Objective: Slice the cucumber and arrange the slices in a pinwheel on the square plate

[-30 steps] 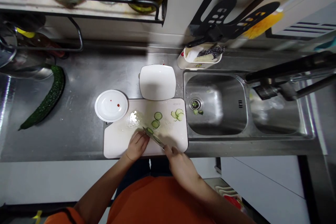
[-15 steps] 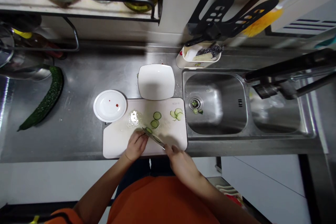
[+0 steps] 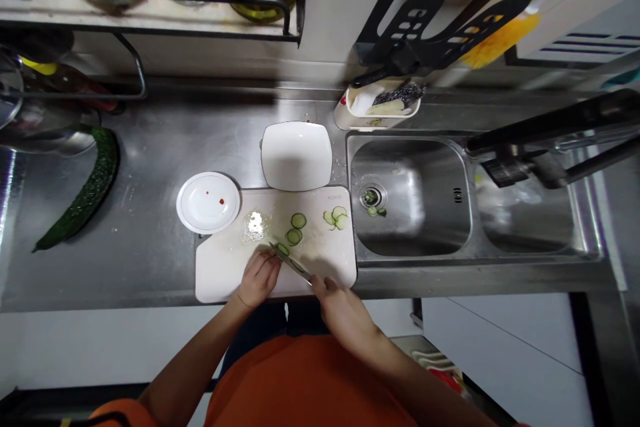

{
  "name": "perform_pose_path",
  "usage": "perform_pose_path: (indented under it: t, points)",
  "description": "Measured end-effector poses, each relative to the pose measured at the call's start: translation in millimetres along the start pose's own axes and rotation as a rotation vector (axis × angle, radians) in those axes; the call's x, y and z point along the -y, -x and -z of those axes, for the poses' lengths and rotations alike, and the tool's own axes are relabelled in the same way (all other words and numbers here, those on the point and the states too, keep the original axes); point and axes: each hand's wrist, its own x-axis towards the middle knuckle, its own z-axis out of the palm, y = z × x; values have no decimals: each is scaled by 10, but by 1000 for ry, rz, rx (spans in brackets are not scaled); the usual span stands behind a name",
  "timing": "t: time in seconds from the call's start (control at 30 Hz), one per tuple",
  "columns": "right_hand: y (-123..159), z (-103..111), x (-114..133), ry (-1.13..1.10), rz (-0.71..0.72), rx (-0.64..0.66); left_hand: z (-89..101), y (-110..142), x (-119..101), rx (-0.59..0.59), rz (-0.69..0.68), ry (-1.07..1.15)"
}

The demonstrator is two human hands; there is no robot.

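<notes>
My right hand is closed round the handle of a kitchen knife, whose blade points up and left over the white cutting board. Close to the blade's tip, my left hand has its fingers bent together on a cucumber piece, mostly hidden under them. A cucumber slice lies right by the blade. Further up the board are more round cucumber slices, and thin cucumber shavings lie near its right edge. A wet, shiny patch shows left of the slices.
Behind the board stands a white square plate; a small white dish with red specks overlaps its left corner. A whole cucumber lies far left. To the right are a steel sink, a faucet and a utensil holder.
Very little differs. The knife and my right hand have shifted slightly left, and the whole view has moved a little; my left hand stays on the cucumber piece.
</notes>
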Motion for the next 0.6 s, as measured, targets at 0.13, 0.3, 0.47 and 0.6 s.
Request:
perform_pose_path:
  t: [0.13, 0.3, 0.47, 0.6]
  points:
    - [5, 49, 31, -1, -21, 4, -2, 0, 5, 7, 14, 4]
    - [-14, 94, 48, 4, -32, 22, -8, 5, 12, -1, 25, 12]
    - [-39, 69, 52, 5, -25, 16, -15, 26, 25, 3, 39, 13]
    - [-48, 54, 61, -11, -28, 8, -14, 30, 29, 6, 39, 21]
